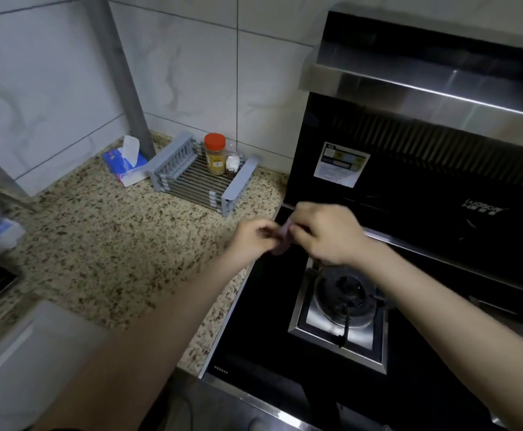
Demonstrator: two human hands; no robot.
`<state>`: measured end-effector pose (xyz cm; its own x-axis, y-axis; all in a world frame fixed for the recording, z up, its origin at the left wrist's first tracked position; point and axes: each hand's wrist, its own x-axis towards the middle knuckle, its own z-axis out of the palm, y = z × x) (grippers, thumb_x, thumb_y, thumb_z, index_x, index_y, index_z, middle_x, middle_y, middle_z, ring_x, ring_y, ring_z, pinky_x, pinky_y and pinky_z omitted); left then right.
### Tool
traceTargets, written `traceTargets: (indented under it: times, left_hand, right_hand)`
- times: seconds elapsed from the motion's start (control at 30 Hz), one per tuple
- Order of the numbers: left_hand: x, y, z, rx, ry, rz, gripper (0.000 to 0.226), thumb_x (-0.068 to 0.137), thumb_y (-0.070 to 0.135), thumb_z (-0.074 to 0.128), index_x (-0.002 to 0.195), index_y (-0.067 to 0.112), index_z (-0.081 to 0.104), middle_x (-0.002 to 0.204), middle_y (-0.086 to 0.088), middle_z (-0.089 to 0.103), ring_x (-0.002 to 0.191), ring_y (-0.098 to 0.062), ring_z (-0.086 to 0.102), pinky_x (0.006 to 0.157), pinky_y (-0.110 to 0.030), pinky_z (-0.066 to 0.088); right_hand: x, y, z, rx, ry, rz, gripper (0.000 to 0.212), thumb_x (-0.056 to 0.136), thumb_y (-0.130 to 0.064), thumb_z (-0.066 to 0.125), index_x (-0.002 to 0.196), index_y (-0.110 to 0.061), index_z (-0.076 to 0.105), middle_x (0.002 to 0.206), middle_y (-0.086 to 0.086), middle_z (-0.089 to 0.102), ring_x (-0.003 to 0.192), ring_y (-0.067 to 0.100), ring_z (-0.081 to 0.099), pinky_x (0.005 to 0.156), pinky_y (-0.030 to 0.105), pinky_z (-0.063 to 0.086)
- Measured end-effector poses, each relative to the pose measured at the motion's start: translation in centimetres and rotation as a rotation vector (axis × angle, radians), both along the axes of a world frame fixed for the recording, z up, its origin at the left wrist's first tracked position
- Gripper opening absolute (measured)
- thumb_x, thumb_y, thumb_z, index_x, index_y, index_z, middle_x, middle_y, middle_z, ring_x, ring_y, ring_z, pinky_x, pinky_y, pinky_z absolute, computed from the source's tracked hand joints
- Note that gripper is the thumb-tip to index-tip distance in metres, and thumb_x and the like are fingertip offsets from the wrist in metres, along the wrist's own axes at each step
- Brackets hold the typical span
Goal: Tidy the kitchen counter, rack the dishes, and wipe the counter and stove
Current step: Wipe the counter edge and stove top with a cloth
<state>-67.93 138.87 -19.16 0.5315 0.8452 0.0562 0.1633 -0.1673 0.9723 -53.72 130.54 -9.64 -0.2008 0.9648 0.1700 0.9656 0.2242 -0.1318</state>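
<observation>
Head view, looking down at the corner where counter meets stove. Stove (254, 321) takes the right half: black glass top, one burner (344, 297) in its steel tray, tall black back panel with a sticker, steel hood above. Glass looks dark and fairly even, no obvious spills, but blur and glare mean I can't tell whether it's been wiped. Counter (98, 244), speckled stone, fills the left; the open stretch shows no loose dishes or scraps, so tidying looks mostly done to me. Dish rack (191, 181) sits at the back by the wall, grey ends, steel rods, holding no dishes I can see, just a red-lidded jar (214, 154) and a small shaker (232, 161) at its far side. Tissue pack (123, 164) just left of the rack, against the pipe. Some blurred things at the far left edge, can't make them out. My left hand (254, 236) and right hand (325, 233) meet over the stove's near-left corner, both with fingers curled, pinching a small purplish cloth (280, 239) between them, bunched up; it's held in the air, not touching glass or stone. My guess: I'm folding or readying the cloth, so wiping is the step in hand, and the stove top below is likely next.
</observation>
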Motion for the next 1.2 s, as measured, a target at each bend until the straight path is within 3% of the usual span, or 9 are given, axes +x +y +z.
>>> traceTargets:
  times: [0.17, 0.33, 0.53, 0.63, 0.73, 0.8, 0.9, 1.03, 1.2]
  left_hand:
    - [-6.4, -3.6, -7.9, -0.001, 0.44, -0.328, 0.044, 0.064, -0.027, 0.047, 0.089, -0.003, 0.073, 0.1, -0.016, 0.069, 0.099, -0.019, 0.064, 0.09, -0.024, 0.048]
    - [-8.8, -4.4, -10.5, -0.133, 0.389, -0.107, 0.059, 0.071, -0.022, 0.045, 0.088, 0.029, 0.068, 0.108, 0.002, 0.065, 0.112, -0.016, 0.058, 0.089, -0.016, 0.046]
    - [-9.9, -5.6, -10.1, -0.144, 0.283, 0.062, 0.046, 0.082, -0.011, 0.052, 0.091, 0.033, 0.064, 0.106, 0.01, 0.063, 0.106, -0.002, 0.056, 0.09, -0.011, 0.04]
    - [-10.6, -6.4, -10.1, -0.112, 0.262, 0.074, 0.048, 0.083, -0.008, 0.055, 0.092, 0.038, 0.063, 0.109, 0.013, 0.062, 0.104, 0.004, 0.053, 0.082, 0.0, 0.036]
    - [-11.1, -6.5, -9.8, -0.122, 0.228, 0.071, 0.048, 0.084, -0.006, 0.056, 0.092, 0.04, 0.063, 0.11, 0.018, 0.061, 0.107, 0.006, 0.053, 0.085, -0.004, 0.037]
    - [-11.3, -6.4, -9.6, -0.13, 0.209, 0.082, 0.046, 0.085, -0.005, 0.056, 0.093, 0.04, 0.063, 0.112, 0.017, 0.062, 0.11, 0.002, 0.053, 0.09, -0.012, 0.038]
    - [-11.6, -6.0, -9.1, -0.143, 0.195, 0.104, 0.043, 0.085, -0.002, 0.058, 0.095, 0.039, 0.064, 0.112, 0.017, 0.063, 0.111, 0.0, 0.055, 0.094, -0.021, 0.041]
    - [-11.7, -5.4, -8.5, -0.198, 0.144, 0.143, 0.039, 0.086, -0.001, 0.058, 0.094, 0.036, 0.066, 0.113, 0.013, 0.064, 0.11, -0.006, 0.057, 0.098, -0.031, 0.045]
    - [-11.7, -4.8, -7.7, -0.227, 0.109, 0.175, 0.038, 0.088, -0.001, 0.057, 0.093, 0.035, 0.065, 0.113, 0.014, 0.063, 0.115, -0.004, 0.054, 0.096, -0.02, 0.041]
  right_hand:
    - [-6.0, -6.9, -11.0, -0.463, 0.012, 0.079, 0.027, 0.09, -0.03, 0.044, 0.109, -0.023, 0.061, 0.116, -0.001, 0.06, 0.107, 0.024, 0.058, 0.081, 0.033, 0.047]
    - [-7.6, -10.9, -17.0, -0.673, 0.175, 0.055, 0.025, 0.089, -0.035, 0.047, 0.105, -0.025, 0.063, 0.114, -0.005, 0.061, 0.108, 0.018, 0.057, 0.082, 0.029, 0.047]
    - [-4.5, -8.8, -19.1, -0.325, 0.107, -0.183, 0.041, 0.092, -0.032, 0.047, 0.131, -0.019, 0.051, 0.134, 0.0, 0.051, 0.124, 0.021, 0.047, 0.101, 0.029, 0.036]
    - [-3.4, -6.6, -20.6, -0.426, -0.085, -0.19, 0.059, 0.09, -0.036, 0.048, 0.144, -0.016, 0.035, 0.152, 0.005, 0.029, 0.14, 0.024, 0.026, 0.116, 0.033, 0.019]
    - [-3.4, -5.0, -20.8, -0.328, -0.171, -0.153, 0.028, 0.079, -0.025, 0.067, 0.105, -0.012, 0.069, 0.117, 0.01, 0.063, 0.107, 0.026, 0.061, 0.091, 0.027, 0.044]
    - [-3.2, -4.4, -20.5, -0.199, -0.176, -0.212, 0.013, 0.07, -0.019, 0.077, 0.079, -0.012, 0.071, 0.087, 0.007, 0.07, 0.079, 0.025, 0.068, 0.068, 0.026, 0.05]
    - [-2.7, -3.2, -19.7, -0.039, 0.23, -0.469, 0.012, 0.089, -0.013, 0.057, 0.094, -0.006, 0.065, 0.095, 0.013, 0.067, 0.086, 0.033, 0.064, 0.074, 0.039, 0.048]
    - [-2.0, -0.7, -16.0, 0.317, 0.642, -0.573, 0.011, 0.091, -0.013, 0.052, 0.094, -0.005, 0.059, 0.095, 0.011, 0.06, 0.086, 0.024, 0.056, 0.072, 0.025, 0.038]
    - [-2.0, 0.5, -12.4, 0.462, 0.697, -0.443, 0.016, 0.084, -0.02, 0.05, 0.088, -0.007, 0.059, 0.088, 0.008, 0.058, 0.08, 0.008, 0.05, 0.069, 0.018, 0.037]
